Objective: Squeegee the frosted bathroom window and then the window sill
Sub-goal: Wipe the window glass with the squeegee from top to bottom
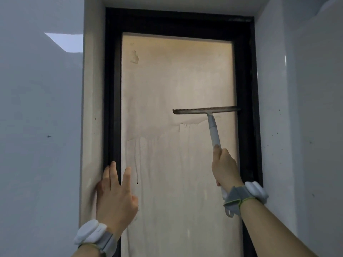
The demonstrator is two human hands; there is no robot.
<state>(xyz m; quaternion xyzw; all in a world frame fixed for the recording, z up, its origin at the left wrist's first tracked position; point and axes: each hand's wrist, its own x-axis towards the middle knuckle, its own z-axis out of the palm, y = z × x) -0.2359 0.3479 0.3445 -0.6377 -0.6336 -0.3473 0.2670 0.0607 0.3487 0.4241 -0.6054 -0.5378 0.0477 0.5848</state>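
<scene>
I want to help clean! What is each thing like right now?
Window: wet, streaky, drips running down.
Squeegee: blade level against the glass, right side.
Right hand: grips the squeegee handle.
Left hand: fingers straight, resting on the black frame.

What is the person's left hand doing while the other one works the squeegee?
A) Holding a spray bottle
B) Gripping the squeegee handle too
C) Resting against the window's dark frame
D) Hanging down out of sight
C: the left hand lies with straight fingers on the dark frame at the pane's left edge, holding nothing, while the right hand alone grips the squeegee.
</scene>
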